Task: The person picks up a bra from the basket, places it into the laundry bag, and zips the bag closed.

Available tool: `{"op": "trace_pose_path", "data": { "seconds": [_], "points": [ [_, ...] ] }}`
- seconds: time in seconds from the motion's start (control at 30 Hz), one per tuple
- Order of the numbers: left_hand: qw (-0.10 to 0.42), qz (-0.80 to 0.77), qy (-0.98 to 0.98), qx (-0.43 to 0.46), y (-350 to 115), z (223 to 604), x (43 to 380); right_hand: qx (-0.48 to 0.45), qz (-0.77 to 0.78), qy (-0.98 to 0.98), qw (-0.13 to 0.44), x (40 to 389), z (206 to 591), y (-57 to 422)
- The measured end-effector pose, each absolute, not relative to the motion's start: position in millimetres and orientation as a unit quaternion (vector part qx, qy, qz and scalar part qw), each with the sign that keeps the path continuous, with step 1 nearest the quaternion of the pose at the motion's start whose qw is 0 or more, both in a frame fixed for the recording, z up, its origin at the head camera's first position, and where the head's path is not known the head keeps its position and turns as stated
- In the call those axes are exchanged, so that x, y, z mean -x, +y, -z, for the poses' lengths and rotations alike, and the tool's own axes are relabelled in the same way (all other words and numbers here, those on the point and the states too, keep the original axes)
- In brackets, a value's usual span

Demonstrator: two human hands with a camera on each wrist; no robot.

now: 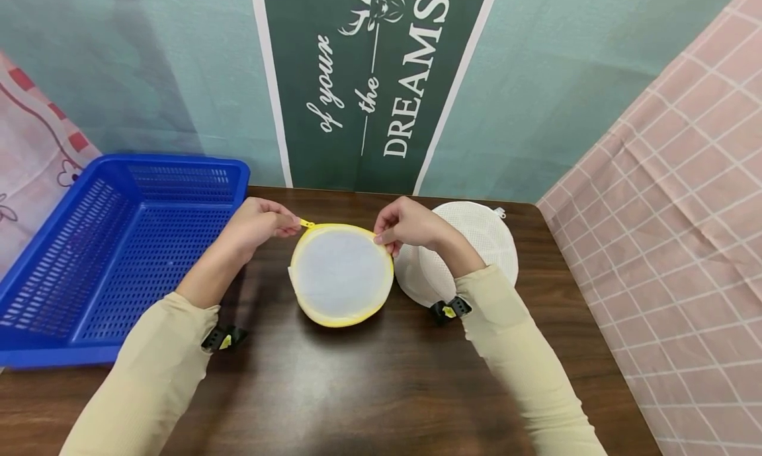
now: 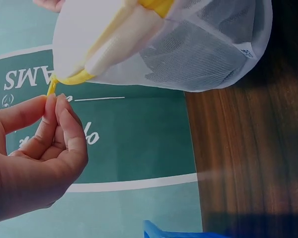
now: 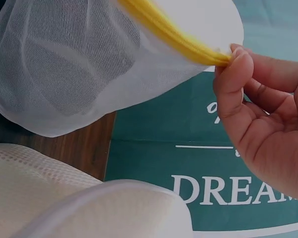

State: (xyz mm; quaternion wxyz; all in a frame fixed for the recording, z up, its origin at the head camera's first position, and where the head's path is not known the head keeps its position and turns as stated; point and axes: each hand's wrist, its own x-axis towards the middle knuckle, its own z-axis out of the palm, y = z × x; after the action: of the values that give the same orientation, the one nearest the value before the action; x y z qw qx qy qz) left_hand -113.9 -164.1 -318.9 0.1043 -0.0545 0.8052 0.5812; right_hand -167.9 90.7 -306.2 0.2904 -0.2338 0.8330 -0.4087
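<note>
Your left hand (image 1: 253,226) pinches the yellow zipper tab (image 1: 306,224), and your right hand (image 1: 407,226) pinches the rim of the round mesh bag (image 1: 340,276).

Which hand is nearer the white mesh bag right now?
Right. The right hand pinches the yellow-rimmed bag's rim directly beside the white mesh bag. The left hand pinches the zipper pull on the far side.

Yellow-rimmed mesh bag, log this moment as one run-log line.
left hand: pinches zipper pull | right hand: pinches yellow rim | mesh bag: on table | white bag: behind
</note>
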Motion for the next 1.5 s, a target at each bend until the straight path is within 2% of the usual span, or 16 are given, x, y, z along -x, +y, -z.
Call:
{"op": "trace_pose_path", "data": {
  "seconds": [0.37, 0.77, 1.5],
  "points": [
    [0.100, -0.564, 0.818, 0.045, -149, 309, 114, 0.247, 0.335, 0.868, 0.269, 166, 295, 78],
    [0.091, -0.560, 0.822, 0.049, -134, 307, 117, 0.252, 0.362, 0.866, 0.237, 162, 300, 65],
    [0.117, -0.564, 0.816, 0.056, -151, 312, 116, 0.243, 0.417, 0.833, 0.269, 167, 307, 83]
  ]
}}
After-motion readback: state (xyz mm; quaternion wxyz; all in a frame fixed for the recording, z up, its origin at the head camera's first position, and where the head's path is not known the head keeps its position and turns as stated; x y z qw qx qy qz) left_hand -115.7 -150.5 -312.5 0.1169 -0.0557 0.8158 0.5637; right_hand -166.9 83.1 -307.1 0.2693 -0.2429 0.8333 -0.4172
